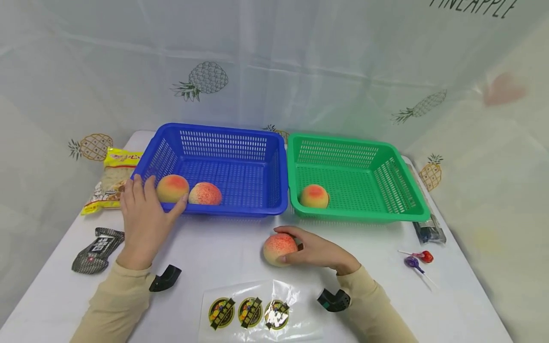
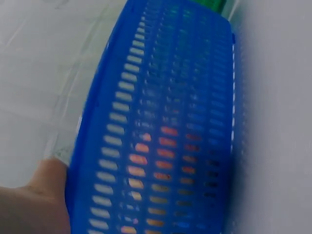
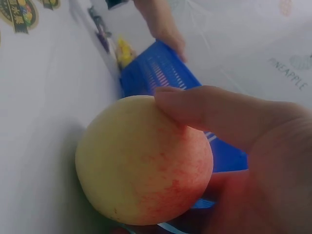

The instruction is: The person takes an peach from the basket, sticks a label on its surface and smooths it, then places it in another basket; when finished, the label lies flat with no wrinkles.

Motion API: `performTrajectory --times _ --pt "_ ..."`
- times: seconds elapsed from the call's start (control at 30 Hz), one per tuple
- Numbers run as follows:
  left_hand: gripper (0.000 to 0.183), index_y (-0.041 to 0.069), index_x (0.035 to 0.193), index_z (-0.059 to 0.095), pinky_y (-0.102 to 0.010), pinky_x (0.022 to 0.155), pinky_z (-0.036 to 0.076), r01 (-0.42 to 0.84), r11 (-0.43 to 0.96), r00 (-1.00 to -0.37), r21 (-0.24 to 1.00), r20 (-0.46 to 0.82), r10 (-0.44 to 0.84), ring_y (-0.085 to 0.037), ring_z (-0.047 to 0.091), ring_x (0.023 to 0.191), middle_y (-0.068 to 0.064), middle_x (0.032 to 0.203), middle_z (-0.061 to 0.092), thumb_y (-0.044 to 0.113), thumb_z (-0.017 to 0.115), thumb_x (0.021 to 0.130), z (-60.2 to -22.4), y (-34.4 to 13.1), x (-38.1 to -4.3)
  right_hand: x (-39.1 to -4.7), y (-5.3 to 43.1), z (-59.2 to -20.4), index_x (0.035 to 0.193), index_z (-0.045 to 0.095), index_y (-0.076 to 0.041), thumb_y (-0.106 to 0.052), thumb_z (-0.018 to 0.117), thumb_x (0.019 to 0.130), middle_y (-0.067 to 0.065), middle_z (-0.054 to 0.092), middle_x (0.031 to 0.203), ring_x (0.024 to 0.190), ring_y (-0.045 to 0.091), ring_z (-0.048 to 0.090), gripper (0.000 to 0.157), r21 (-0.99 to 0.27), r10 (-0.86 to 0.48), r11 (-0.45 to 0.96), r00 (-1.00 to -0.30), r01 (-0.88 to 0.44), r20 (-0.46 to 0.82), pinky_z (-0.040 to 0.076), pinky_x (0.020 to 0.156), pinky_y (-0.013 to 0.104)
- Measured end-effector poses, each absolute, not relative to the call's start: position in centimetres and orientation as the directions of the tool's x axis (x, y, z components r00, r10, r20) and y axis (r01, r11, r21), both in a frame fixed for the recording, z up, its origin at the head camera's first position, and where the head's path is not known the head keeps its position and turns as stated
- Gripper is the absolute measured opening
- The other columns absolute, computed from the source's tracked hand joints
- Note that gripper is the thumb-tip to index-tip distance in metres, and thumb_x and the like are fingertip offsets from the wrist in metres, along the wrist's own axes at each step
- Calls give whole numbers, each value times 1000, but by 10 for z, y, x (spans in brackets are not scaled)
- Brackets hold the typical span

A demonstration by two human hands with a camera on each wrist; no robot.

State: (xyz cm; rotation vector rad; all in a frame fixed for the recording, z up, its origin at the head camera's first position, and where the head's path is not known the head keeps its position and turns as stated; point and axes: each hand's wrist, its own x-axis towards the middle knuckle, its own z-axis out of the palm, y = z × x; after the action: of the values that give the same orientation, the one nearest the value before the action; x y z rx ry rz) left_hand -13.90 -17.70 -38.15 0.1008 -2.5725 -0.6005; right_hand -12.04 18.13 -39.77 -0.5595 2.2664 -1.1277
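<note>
Peach (image 1: pixel 279 248), round and matte (blush-speckled), beside slotted plastic blue basket (image 1: pixel 223 166).

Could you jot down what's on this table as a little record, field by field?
Left hand: holds a peach at the blue basket front rim
Right hand: fingers curled round a peach on the table
Blue basket: a second peach inside
Green basket: one peach
Table: two lollipops, snack bag, sticker sheet
</note>
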Motion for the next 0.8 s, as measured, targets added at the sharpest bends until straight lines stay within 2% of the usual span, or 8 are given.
performTrajectory --times 0.07,0.13,0.2,0.3,0.37,0.47,0.57,0.8 --pt "76 -7 125 38 -55 104 8 109 905 -827 412 543 -147 -44 19 128 -32 132 31 46 62 76 -376 -169 -134 -121 182 -398 132 37 -27 -39 68 74 -12 43 128 110 8 46 66 -808 -588 572 -758 -142 -283 34 96 35" --pt "68 -6 118 45 -54 101 18 200 899 -772 390 627 -101 -43 31 120 -30 125 40 41 66 74 -368 -157 -126 -120 181 -398 132 36 -27 -40 68 74 -12 42 128 113 8 44 67 -798 -599 580 -750 -164 -281 31 99 36" --pt "60 -3 114 50 -52 94 28 295 878 -755 376 655 -27 -40 41 110 -26 116 48 37 67 72 -362 -141 -112 -120 180 -399 132 36 -27 -41 68 74 -11 42 129 114 8 43 68 -792 -606 583 -746 -180 -277 30 100 36" --pt "50 4 109 56 -44 85 38 397 824 -810 404 576 108 -29 49 99 -13 105 56 37 68 73 -363 -113 -84 -120 179 -399 133 36 -24 -43 68 73 -9 43 128 114 8 43 70 -785 -605 587 -751 -199 -263 31 99 35" --pt "47 9 109 57 -38 83 42 411 800 -871 438 449 202 -22 51 96 -5 101 57 41 66 75 -371 -95 -65 -120 178 -400 133 37 -22 -43 68 73 -8 44 127 113 8 44 71 -782 -602 588 -758 -206 -252 32 98 35" --pt "47 14 106 58 -33 78 44 406 795 -911 451 263 317 -14 51 92 2 96 55 48 65 74 -391 -72 -44 -119 179 -401 133 36 -19 -44 68 72 -6 45 126 112 8 44 73 -773 -593 596 -769 -219 -239 34 97 35" --pt "54 15 106 58 -33 70 40 425 798 -903 428 138 407 -13 47 88 5 93 51 53 66 69 -410 -58 -31 -116 179 -400 134 35 -17 -46 68 72 -3 44 127 113 10 44 76 -754 -570 617 -788 -225 -231 35 96 35" --pt "66 16 110 55 -30 67 29 474 799 -878 371 126 462 -13 43 82 6 88 47 49 74 57 -431 -45 -27 -105 185 -379 134 35 -14 -45 67 73 5 46 125 110 21 44 75 -730 -477 647 -863 -219 -164 44 83 39"
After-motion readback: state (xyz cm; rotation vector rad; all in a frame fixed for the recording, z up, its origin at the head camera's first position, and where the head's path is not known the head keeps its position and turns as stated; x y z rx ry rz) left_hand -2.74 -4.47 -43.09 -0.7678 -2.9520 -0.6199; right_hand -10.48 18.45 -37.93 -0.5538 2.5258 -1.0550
